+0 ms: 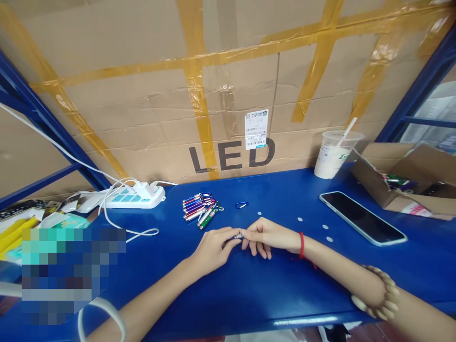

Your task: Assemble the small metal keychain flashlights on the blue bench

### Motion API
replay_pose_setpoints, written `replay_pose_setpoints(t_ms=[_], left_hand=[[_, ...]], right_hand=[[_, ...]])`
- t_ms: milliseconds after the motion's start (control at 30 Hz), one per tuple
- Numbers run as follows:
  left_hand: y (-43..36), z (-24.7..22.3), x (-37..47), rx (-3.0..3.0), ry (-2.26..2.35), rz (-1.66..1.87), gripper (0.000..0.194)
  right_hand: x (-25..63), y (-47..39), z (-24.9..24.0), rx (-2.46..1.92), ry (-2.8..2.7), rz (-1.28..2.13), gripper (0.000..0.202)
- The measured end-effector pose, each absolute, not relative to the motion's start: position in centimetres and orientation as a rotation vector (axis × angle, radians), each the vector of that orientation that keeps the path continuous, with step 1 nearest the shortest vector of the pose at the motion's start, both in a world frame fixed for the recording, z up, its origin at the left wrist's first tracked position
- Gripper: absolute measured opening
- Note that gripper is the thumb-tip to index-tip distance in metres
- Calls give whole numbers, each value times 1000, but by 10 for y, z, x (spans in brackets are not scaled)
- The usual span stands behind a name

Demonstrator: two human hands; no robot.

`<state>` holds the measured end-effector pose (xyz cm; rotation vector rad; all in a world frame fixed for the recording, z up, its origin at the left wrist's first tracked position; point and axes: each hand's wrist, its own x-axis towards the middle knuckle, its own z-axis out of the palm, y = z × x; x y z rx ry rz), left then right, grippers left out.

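Note:
My left hand (216, 244) is closed around a mini flashlight (238, 236), and only a short silvery part of it shows between my fingers. From the right, the thumb and index finger of my right hand (265, 235) pinch its other end, while the other fingers hang loosely below. Just beyond my hands lies a blue carabiner clip (241, 205), on its own. To its left, several keychain flashlights (201, 209) in red, blue, purple and green rest side by side in a pile with their clips.
A white power strip (137, 197) with cables stands at the back left. On the right are a phone (361, 217), a plastic cup with a straw (333, 154) and an open cardboard box (409, 185). A large taped carton (160, 114) walls off the blue table's (285, 285) back.

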<state>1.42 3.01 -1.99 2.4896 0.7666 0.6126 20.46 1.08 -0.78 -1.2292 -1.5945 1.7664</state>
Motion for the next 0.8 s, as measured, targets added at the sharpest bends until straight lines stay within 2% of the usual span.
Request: replay_pose_setpoints(t_ms=[300,800], left_hand=[[23,-14,19,2502,888,568,21],[28,-22,19,2533,950,621,16]], right_hand=[[210,15,-12,-1253,-1701,1506,44],[212,18,-18,-1126,-1860,1559,44]])
